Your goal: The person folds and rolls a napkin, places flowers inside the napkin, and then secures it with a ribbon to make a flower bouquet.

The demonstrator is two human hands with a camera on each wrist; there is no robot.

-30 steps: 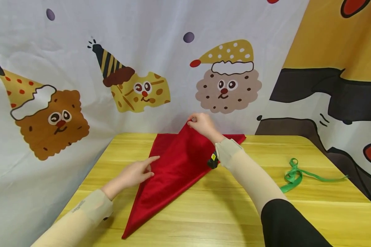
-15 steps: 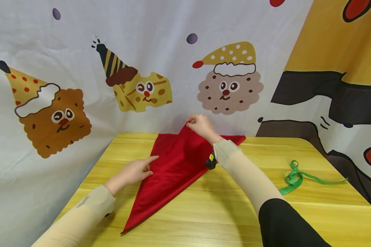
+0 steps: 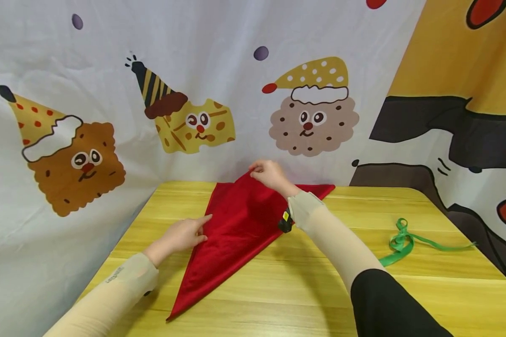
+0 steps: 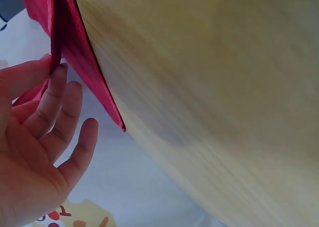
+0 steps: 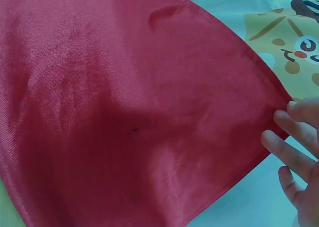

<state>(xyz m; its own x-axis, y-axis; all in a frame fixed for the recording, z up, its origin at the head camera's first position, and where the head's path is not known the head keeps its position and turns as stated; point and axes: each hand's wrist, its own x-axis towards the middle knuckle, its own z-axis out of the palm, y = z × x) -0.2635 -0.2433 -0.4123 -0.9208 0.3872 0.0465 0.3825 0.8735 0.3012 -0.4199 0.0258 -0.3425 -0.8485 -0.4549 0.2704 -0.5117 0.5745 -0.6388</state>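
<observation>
A red satiny cloth (image 3: pixel 232 248) lies folded over on the table, its long diagonal edge running from a near-left point to a far-right corner. My right hand (image 3: pixel 271 177) holds one corner up near the back of the table, pinched between thumb and fingertips, as the right wrist view also shows on the cloth (image 5: pixel 149 77). At the cloth's left edge is my left hand (image 3: pixel 179 235), index finger extended over the fabric. In the left wrist view, the left hand (image 4: pixel 45 132) pinches the cloth's edge (image 4: pixel 84 62) between thumb and a fingertip; other fingers spread loosely.
A loosely curled green ribbon (image 3: pixel 400 243) lies on the right side of the yellow wood-grain table (image 3: pixel 320 290). Directly behind the table's far edge hangs a white curtain (image 3: pixel 219 37) printed with cartoon biscuits and cheese.
My right hand has shifted slightly left and lower with the cloth's corner, which covers more of the far-left part. The left hand has drawn slightly left along the edge.
</observation>
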